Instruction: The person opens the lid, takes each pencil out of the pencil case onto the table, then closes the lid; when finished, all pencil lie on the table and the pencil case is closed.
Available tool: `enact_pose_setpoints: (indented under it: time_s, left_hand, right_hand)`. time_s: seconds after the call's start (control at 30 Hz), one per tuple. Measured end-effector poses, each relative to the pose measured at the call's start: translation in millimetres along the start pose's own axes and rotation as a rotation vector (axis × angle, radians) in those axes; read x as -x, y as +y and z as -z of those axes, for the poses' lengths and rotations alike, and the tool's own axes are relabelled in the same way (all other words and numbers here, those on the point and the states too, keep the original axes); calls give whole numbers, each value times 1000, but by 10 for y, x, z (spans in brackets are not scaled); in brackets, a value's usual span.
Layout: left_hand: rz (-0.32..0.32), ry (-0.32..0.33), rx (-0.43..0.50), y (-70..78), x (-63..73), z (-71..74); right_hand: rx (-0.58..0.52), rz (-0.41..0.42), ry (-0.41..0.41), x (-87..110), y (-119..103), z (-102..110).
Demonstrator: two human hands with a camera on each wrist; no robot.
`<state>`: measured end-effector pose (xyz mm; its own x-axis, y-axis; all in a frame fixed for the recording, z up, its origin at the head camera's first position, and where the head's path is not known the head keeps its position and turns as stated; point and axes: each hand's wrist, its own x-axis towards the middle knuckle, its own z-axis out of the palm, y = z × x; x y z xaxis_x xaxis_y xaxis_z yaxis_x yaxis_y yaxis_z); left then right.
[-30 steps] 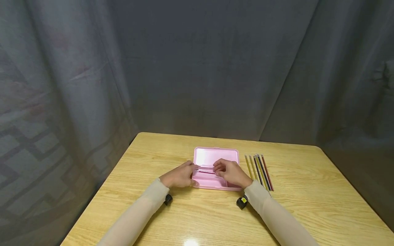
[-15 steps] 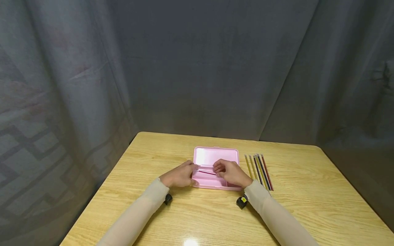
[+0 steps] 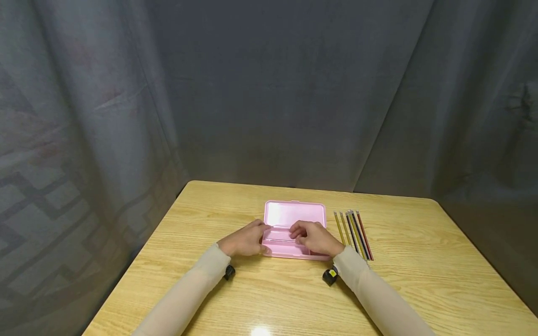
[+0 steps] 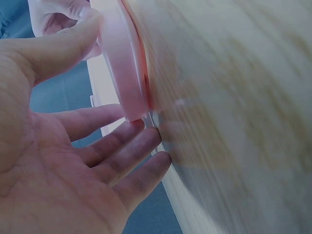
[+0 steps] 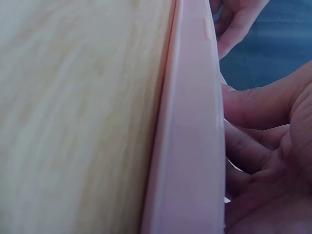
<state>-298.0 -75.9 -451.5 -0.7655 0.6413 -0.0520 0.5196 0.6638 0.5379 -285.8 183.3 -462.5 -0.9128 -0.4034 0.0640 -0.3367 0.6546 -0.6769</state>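
An open pink pencil case (image 3: 286, 255) lies on the table with its lid (image 3: 294, 211) folded back. My left hand (image 3: 249, 239) grips its left end, the thumb at the near side and the fingers towards the far corner; in the left wrist view the other fingers (image 4: 141, 178) are spread. My right hand (image 3: 316, 237) reaches into the right part of the case with bent fingers. A thin dark-red pencil (image 3: 279, 240) lies low in the long compartment, its right end near that hand. Whether the right fingertips still pinch it is hidden.
Several pencils (image 3: 355, 235), yellow, dark blue and red, lie side by side on the wooden table (image 3: 420, 261) right of the case, close to my right wrist. A dark grey curtain (image 3: 269, 93) hangs behind the table.
The pencil inside the case has dropped from a slant across the compartment to lie along the near divider. My right fingers have shifted slightly; the left hand stays put.
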Motion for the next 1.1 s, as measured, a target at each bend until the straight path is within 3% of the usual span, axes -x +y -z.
enact_pose_setpoints:
  time_s: [0.63, 1.1]
  left_hand:
    - [-4, 8, -16, -26, 7, 3]
    - [-26, 15, -36, -30, -2, -7]
  right_hand:
    - [2, 44, -85, -38, 39, 67]
    - [-6, 62, -101, -26, 51, 81]
